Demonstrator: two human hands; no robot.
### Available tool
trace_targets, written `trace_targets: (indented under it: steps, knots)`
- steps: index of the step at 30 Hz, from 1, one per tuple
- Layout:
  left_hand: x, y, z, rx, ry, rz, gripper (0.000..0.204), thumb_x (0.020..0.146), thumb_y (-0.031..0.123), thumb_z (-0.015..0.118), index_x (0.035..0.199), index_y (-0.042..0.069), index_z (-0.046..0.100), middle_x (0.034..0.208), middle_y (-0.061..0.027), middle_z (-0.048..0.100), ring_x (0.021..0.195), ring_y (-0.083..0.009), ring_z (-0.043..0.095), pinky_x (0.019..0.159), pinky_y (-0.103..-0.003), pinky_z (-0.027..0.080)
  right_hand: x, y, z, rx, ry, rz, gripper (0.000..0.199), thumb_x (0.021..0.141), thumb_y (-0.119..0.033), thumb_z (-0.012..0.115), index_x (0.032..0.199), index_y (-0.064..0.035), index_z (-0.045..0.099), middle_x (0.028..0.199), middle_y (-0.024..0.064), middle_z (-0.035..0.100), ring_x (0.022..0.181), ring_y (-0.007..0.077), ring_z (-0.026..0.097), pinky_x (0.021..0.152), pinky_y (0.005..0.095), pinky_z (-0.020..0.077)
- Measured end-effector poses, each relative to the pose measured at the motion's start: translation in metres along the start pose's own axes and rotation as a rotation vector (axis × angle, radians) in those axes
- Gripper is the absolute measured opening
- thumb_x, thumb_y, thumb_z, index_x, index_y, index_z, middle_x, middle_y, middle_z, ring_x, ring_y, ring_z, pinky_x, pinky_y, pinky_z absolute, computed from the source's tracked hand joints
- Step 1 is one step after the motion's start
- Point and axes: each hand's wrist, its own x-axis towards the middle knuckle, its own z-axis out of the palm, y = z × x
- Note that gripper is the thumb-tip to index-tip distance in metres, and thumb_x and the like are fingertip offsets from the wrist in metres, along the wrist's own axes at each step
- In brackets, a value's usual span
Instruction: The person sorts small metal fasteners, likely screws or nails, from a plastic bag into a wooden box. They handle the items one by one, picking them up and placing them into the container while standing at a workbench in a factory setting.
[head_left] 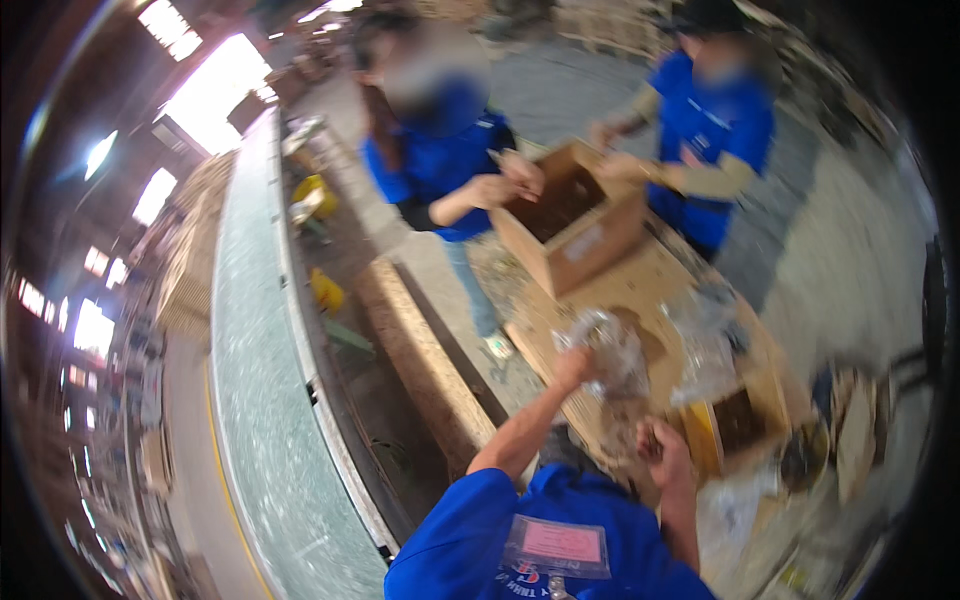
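Note:
My left hand (pixel 575 368) is raised and grips the top of a clear plastic bag (pixel 612 355) that hangs over the wooden table (pixel 640 290). My right hand (pixel 665 450) is closed on the lower part of the same bag, close to my chest. The picture is blurred, so the bag's contents cannot be made out. A second crumpled clear bag (pixel 705 345) lies on the table to the right of it.
Two people in blue shirts stand across the table, handling an open cardboard box (pixel 575 215). A smaller open box (pixel 745 420) with dark contents sits at my right. A long wooden beam (pixel 420 360) and a pale conveyor edge (pixel 260 380) run along the left.

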Motion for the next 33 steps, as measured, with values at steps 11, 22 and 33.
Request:
trace_targets:
  steps: [11,22,33]
  knots:
    - [-0.085,0.078,-0.022,-1.763,-0.352,-0.295,0.021,0.091,0.021,0.064,0.100,0.002,0.065,0.052,0.0059,0.038,0.041,-0.0054,0.033,0.038,-0.021,0.024,0.021,-0.001,0.033,0.067,0.088,0.089,0.024,0.094,-0.016,0.058,0.110,0.0009,0.060,0.096,0.0093,0.066,0.081,0.0183,0.065,0.072,0.0321,0.0565]
    - [-0.085,0.090,-0.040,-0.771,-0.118,0.399,0.019,0.084,0.009,0.067,0.102,0.005,0.068,0.077,-0.0068,0.068,0.068,-0.0200,0.066,0.059,-0.032,0.051,0.015,-0.011,0.035,0.005,-0.021,0.122,0.033,0.095,-0.029,0.058,0.112,-0.0007,0.061,0.100,0.0079,0.064,0.093,0.0194,0.064,0.084,0.0337,0.0552]
    - [-0.083,0.062,-0.026,-1.496,-0.201,-0.044,0.032,0.090,0.026,0.065,0.113,0.004,0.063,0.059,0.0000,0.054,0.049,-0.0120,0.053,0.041,-0.028,0.040,0.020,-0.010,0.031,0.113,-0.101,0.127,0.029,0.093,-0.020,0.061,0.115,-0.0003,0.060,0.101,0.0093,0.067,0.086,0.0175,0.066,0.079,0.0308,0.0565]
